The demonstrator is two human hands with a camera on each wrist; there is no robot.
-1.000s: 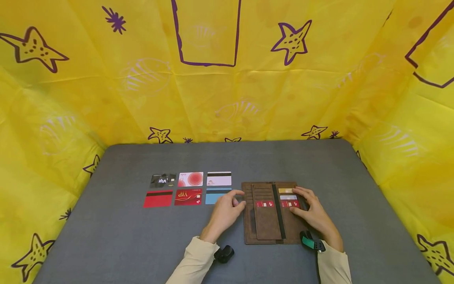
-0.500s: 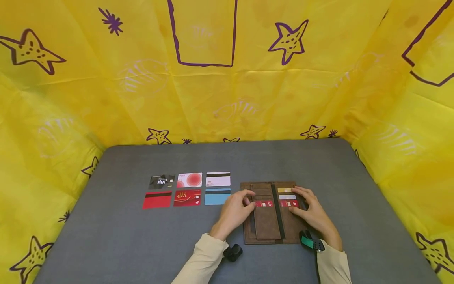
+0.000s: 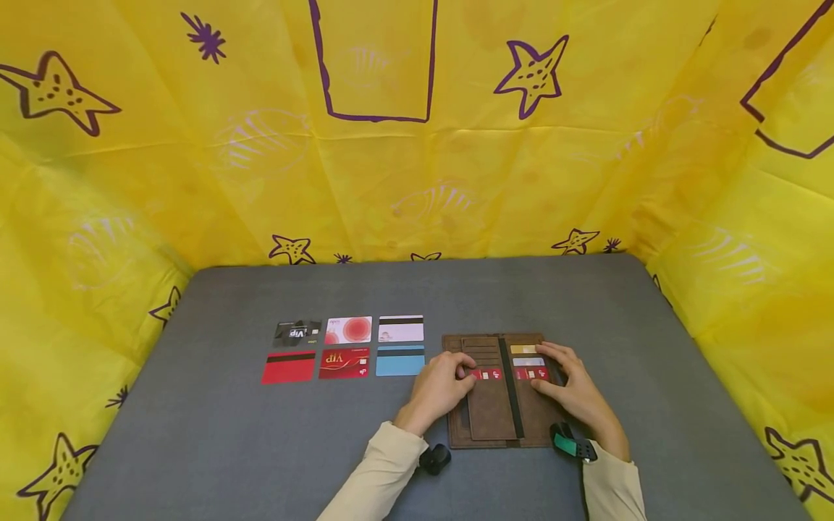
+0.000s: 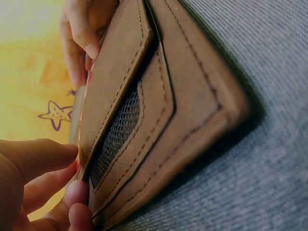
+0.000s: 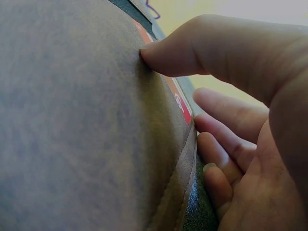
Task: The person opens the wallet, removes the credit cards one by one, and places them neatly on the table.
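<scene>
The outer end of the left red card [image 3: 493, 374] is covered by the left hand [image 3: 439, 383]; its fingers are curled at the edge of the brown wallet's [image 3: 495, 412] inner pocket, thumb near forefinger, yet whether anything is pinched cannot be told; the wallet is laid open on the bench [image 3: 260, 449] between both hands; its right edge is partly hidden by the right hand [image 3: 576, 387], whose fingers are spread along that edge, the thumb being pressed just beside the right red card [image 3: 524, 374]; in the right wrist view, that card is partly covered by the thumb; in the left, the wallet's upper end is cut off.
</scene>
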